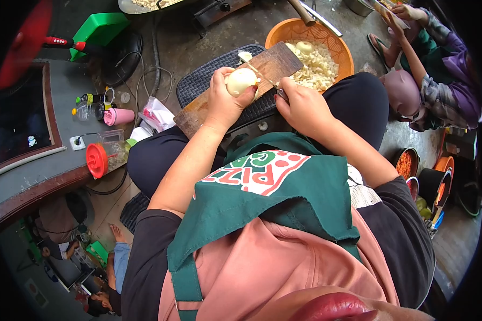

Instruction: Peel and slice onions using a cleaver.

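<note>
My left hand (224,102) is closed round a pale, peeled onion (241,81), held over a worn wooden cutting board (279,60). In my right hand (304,105) is a knife (269,80), its thin blade pointing up and left past the onion's right side. Whether the blade touches the onion I cannot tell. A small white onion piece (245,55) lies at the board's far edge. Beyond the board's right end stands an orange basket (346,49) full of chopped onion (321,68), with a whole peeled onion (305,47) on top.
Under the board is a dark woven mat (198,75). Bottles, a pink tumbler (119,116) and a red-lidded jug (96,160) stand at left. Another person (439,69) works at the far right, near tubs of orange-red food (406,163). A long handle (302,13) juts in behind the basket.
</note>
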`<state>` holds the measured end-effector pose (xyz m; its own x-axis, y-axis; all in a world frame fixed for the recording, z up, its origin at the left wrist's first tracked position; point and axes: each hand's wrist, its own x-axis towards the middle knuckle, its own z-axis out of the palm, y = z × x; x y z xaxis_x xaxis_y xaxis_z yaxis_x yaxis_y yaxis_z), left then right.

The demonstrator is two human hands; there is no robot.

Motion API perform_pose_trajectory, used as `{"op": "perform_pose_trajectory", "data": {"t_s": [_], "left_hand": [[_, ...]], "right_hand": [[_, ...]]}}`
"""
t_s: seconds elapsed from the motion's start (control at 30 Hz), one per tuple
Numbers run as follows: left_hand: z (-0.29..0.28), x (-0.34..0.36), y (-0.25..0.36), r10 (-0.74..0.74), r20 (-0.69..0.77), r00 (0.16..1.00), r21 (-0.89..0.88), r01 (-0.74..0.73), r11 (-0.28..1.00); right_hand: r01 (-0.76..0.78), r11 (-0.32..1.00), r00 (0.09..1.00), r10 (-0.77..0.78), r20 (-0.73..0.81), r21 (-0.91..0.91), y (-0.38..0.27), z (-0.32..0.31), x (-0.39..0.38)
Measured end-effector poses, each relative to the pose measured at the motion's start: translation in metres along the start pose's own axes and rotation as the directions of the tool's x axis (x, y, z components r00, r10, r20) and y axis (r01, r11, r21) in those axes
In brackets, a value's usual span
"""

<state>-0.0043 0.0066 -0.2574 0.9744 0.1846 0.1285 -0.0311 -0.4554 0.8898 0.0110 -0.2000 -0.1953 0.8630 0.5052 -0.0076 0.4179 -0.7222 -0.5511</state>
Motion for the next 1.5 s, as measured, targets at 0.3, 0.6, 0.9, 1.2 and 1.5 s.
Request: {"op": "perform_pose_trajectory", "data": {"t_s": [0.3, 0.6, 0.9, 1.2, 1.5], "left_hand": [[-0.005, 0.003, 0.000, -0.036, 0.093, 0.995, -0.053, 0.041, 0.998], [-0.009, -0.001, 0.006, -0.064, 0.120, 0.991, -0.069, 0.072, 0.995], [-0.005, -0.002, 0.000, -0.065, 0.105, 0.992, -0.069, 0.072, 0.995], [-0.009, -0.004, 0.002, -0.050, 0.077, 0.996, 0.087, 0.044, 0.995], [-0.016, -0.005, 0.001, -0.076, 0.115, 0.990, 0.017, 0.075, 0.997]], "right_hand": [[0.109, 0.993, 0.993, -0.110, 0.034, 0.046, 0.000, 0.002, 0.002], [0.072, 0.993, 0.996, -0.067, 0.059, -0.090, 0.005, -0.011, 0.006], [-0.042, 0.979, 0.995, 0.060, 0.085, -0.198, -0.003, -0.013, 0.009], [-0.033, 0.981, 0.997, 0.047, 0.067, -0.191, 0.003, -0.009, 0.013], [-0.067, 0.970, 0.984, 0.103, 0.145, -0.233, 0.000, -0.009, 0.020]]}}
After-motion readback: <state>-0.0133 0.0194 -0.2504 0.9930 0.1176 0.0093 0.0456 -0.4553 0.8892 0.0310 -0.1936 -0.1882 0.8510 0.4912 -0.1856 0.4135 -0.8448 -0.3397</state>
